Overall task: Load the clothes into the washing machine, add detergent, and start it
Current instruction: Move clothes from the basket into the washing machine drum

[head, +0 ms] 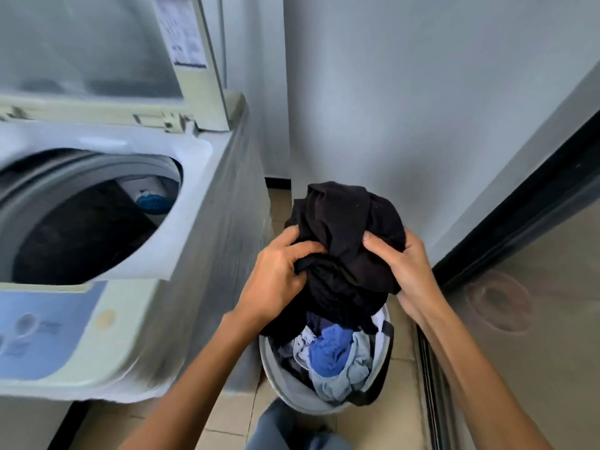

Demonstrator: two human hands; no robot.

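Note:
A bundle of black clothes (347,235) is lifted just above the laundry basket (302,397) on the floor. My left hand (279,280) grips the bundle's left side and my right hand (406,267) grips its right side. Blue and pale blue garments (334,355) lie in the basket below. The top-loading washing machine (194,287) stands at the left with its lid (97,43) raised. Dark clothes and something blue (152,201) lie inside its drum (81,228).
A white wall (406,92) rises behind the basket. A dark-framed glossy door or panel (535,287) runs along the right. The basket stands on a tiled floor (227,420) in the narrow gap between machine and panel. My knee (285,430) shows at the bottom.

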